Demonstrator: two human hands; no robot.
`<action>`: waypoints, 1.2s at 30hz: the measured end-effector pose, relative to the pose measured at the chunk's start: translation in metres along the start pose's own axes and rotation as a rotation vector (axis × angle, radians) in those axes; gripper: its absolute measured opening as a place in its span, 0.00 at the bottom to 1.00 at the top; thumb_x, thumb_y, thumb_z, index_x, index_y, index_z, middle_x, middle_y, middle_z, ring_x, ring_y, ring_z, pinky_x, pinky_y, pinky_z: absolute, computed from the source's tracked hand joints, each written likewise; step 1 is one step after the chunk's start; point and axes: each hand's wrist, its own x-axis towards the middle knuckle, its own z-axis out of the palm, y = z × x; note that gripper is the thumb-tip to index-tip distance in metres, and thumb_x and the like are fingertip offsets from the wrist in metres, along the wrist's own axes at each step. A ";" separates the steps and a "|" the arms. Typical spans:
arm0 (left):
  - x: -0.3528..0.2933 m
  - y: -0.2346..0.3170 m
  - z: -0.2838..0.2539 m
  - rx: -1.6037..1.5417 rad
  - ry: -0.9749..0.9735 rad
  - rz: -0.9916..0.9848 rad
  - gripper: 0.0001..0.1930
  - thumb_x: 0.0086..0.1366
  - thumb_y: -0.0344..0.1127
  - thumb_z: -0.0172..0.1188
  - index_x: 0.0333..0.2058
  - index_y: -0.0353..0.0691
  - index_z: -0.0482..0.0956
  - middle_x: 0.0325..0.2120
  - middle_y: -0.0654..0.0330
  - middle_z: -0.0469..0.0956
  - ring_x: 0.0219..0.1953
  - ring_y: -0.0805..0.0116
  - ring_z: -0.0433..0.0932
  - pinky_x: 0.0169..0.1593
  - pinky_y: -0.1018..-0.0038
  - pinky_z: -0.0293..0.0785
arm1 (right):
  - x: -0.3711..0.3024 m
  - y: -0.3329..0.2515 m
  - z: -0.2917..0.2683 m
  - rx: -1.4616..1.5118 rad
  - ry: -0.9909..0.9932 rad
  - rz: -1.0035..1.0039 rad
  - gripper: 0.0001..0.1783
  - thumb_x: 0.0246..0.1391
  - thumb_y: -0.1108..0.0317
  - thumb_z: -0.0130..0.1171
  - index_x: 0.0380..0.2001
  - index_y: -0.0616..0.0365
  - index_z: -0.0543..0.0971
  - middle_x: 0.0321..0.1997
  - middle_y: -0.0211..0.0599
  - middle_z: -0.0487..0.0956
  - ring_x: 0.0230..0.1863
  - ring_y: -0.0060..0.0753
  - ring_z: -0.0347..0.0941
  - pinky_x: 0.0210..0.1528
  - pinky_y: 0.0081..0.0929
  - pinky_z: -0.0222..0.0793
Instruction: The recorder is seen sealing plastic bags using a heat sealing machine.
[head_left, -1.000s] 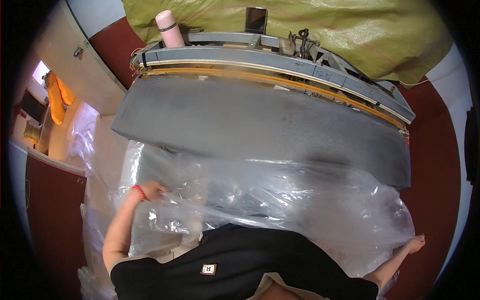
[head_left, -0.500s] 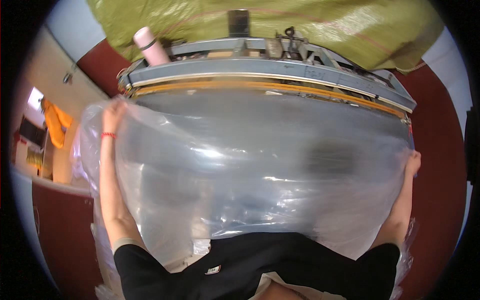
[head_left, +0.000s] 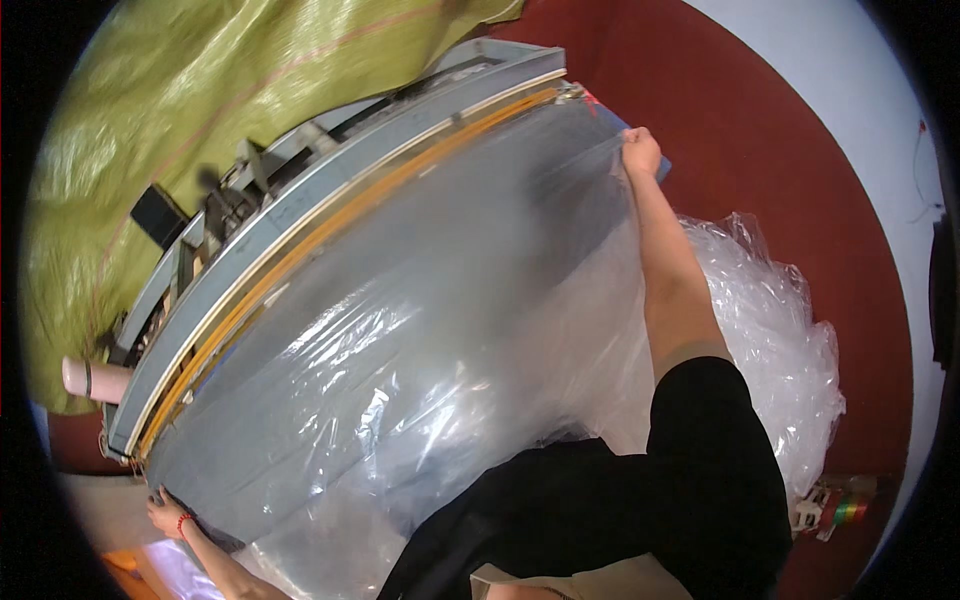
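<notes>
A wide, clear plastic sheet [head_left: 375, 410] stretches across a grey work surface in front of me, glossy and wrinkled toward my body. My right hand [head_left: 641, 152] is closed on the sheet's edge at the upper right, by the far right corner of the surface. At the lower left, my left hand [head_left: 165, 515], with a red bracelet at the wrist, has its fingers bent round the sheet's edge beside the near end of the long machine. Its fingertips are small and partly hidden.
A long grey metal bar machine [head_left: 290, 190] with an orange strip [head_left: 330, 222] borders the surface. A pink bottle [head_left: 95, 380] stands by its left end. Behind hangs a yellow-green tarp [head_left: 200, 90]. Bunched clear plastic [head_left: 780, 350] lies on the red floor [head_left: 800, 170] at right.
My view has turned to the right, so the machine now slants across it. My left hand appears at lower left, my right hand higher up. Bunched plastic at right has come into view.
</notes>
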 end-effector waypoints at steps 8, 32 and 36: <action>-0.216 0.327 -0.169 -1.432 -0.689 0.678 0.11 0.58 0.39 0.51 0.35 0.38 0.73 0.28 0.62 0.74 0.27 0.75 0.71 0.30 0.81 0.65 | 0.008 0.017 0.008 0.489 -0.069 0.009 0.08 0.42 0.64 0.57 0.22 0.58 0.76 0.25 0.38 0.77 0.28 0.30 0.73 0.33 0.28 0.66; -0.379 0.364 -0.320 -1.597 -1.668 1.793 0.19 0.44 0.31 0.62 0.38 0.34 0.74 0.37 0.55 0.73 0.41 0.59 0.70 0.44 0.69 0.66 | 0.012 0.020 -0.012 0.504 -0.207 0.078 0.16 0.46 0.56 0.51 0.30 0.59 0.76 0.35 0.48 0.75 0.40 0.48 0.70 0.43 0.35 0.64; -0.325 0.278 -0.275 -1.796 -1.078 1.332 0.21 0.42 0.32 0.63 0.38 0.35 0.73 0.37 0.55 0.73 0.42 0.61 0.70 0.45 0.70 0.65 | 0.008 0.014 -0.017 0.457 -0.137 0.028 0.16 0.46 0.56 0.51 0.29 0.59 0.76 0.33 0.49 0.75 0.39 0.47 0.71 0.42 0.35 0.64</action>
